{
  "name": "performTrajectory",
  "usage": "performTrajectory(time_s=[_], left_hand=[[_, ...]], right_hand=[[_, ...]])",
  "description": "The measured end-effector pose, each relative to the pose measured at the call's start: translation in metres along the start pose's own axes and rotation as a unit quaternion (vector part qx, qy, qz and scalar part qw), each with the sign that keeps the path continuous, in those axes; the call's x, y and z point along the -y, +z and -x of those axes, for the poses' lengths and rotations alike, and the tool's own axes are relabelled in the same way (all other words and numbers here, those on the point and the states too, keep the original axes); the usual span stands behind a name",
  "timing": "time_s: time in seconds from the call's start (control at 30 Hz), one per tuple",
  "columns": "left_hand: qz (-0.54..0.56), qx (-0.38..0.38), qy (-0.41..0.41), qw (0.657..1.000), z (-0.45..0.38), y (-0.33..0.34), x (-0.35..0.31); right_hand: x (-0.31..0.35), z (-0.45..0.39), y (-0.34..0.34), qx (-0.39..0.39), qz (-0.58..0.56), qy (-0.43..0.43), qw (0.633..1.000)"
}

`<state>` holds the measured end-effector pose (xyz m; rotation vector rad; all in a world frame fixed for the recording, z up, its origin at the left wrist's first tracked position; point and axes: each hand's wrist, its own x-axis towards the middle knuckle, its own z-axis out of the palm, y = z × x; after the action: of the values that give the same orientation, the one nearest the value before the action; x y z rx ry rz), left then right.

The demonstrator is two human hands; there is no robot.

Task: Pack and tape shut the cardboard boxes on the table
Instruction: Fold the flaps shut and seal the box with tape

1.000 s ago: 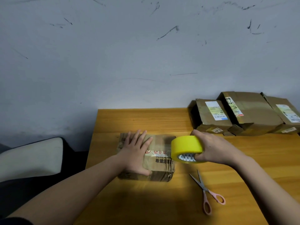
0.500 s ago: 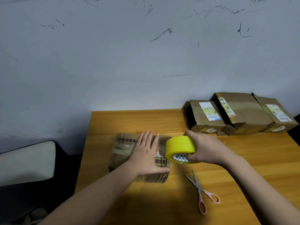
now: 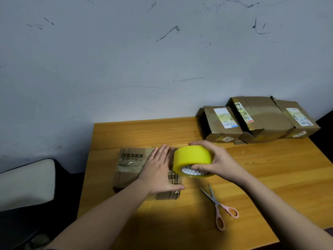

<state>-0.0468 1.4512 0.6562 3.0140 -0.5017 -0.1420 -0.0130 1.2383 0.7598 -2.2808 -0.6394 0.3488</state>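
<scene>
Cardboard box [image 3: 133, 170], brown, printed and taped, lies near the left end of the orange wooden table [image 3: 270, 168]. Flat on its top presses the left hand [image 3: 159, 173], fingers straight. Just right of the box, the right hand [image 3: 219, 162] grips a yellow tape roll [image 3: 193, 159]. Pink-handled scissors [image 3: 219, 206] lie nearer the person. Three labelled brown parcels [image 3: 259, 120] sit far right of the box.

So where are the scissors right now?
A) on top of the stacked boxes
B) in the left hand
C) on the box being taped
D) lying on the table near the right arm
D: the scissors lie untouched on the table, while the right hand grips the yellow tape roll.
</scene>
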Motion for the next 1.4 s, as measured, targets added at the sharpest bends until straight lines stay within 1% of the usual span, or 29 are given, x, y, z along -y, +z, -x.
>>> performTrajectory(time_s=[0.07,0.13,0.23,0.3,0.4,0.47,0.57,0.67,0.83,0.93,0.97,1.03,1.1,1.13,1.2,1.27,1.4], left_hand=[[0.02,-0.014,0.012,1.0,0.005,0.001,0.011],[0.035,-0.023,0.024,0.999,0.014,0.0,0.026],[0.04,-0.013,0.036,0.998,0.028,-0.003,0.049],[0.027,0.0,0.046,0.999,0.033,-0.006,0.056],[0.015,0.014,0.046,0.999,0.037,-0.007,0.058],[0.001,0.015,0.041,0.999,0.037,-0.007,0.058],[-0.012,0.004,0.041,0.999,0.036,-0.004,0.059],[-0.006,0.005,0.033,0.999,0.036,-0.002,0.058],[0.011,-0.019,0.032,0.999,0.032,0.002,0.061],[0.049,-0.029,0.001,0.998,0.029,0.0,0.057],[0.066,-0.038,-0.02,0.997,0.028,-0.002,0.053],[0.091,-0.06,-0.092,0.99,0.022,-0.005,0.042],[0.086,-0.077,-0.165,0.979,0.016,-0.006,0.029],[0.068,-0.078,-0.182,0.978,0.014,-0.004,0.026],[0.029,-0.056,-0.181,0.981,0.013,-0.002,0.026],[0.003,-0.015,-0.168,0.986,0.01,-0.002,0.03],[0.022,0.016,-0.146,0.989,0.002,-0.005,0.038]], right_hand=[[0.011,-0.006,0.007,0.01,0.023,-0.009,1.0],[0.025,-0.017,0.018,0.031,0.083,-0.029,0.996],[0.041,-0.029,0.037,0.031,0.147,-0.04,0.988],[0.045,-0.031,0.043,0.033,0.152,-0.037,0.987],[0.045,-0.032,0.043,0.04,0.141,-0.028,0.989],[0.039,-0.03,0.034,0.049,0.187,-0.028,0.981],[0.025,-0.021,0.018,0.075,0.255,0.005,0.964],[0.012,-0.013,0.021,0.097,0.303,0.004,0.948],[0.002,-0.015,0.029,0.092,0.308,0.005,0.947],[-0.003,-0.015,0.035,0.098,0.309,0.009,0.946],[-0.004,-0.015,0.038,0.101,0.312,0.009,0.945],[-0.007,-0.016,0.046,0.105,0.319,0.011,0.942],[-0.01,-0.015,0.056,0.101,0.314,0.014,0.944],[-0.01,-0.015,0.06,0.099,0.31,0.015,0.945],[-0.013,-0.014,0.067,0.09,0.307,0.015,0.947],[-0.016,-0.014,0.071,0.079,0.296,0.017,0.952],[-0.016,-0.013,0.074,0.059,0.279,0.035,0.958]])
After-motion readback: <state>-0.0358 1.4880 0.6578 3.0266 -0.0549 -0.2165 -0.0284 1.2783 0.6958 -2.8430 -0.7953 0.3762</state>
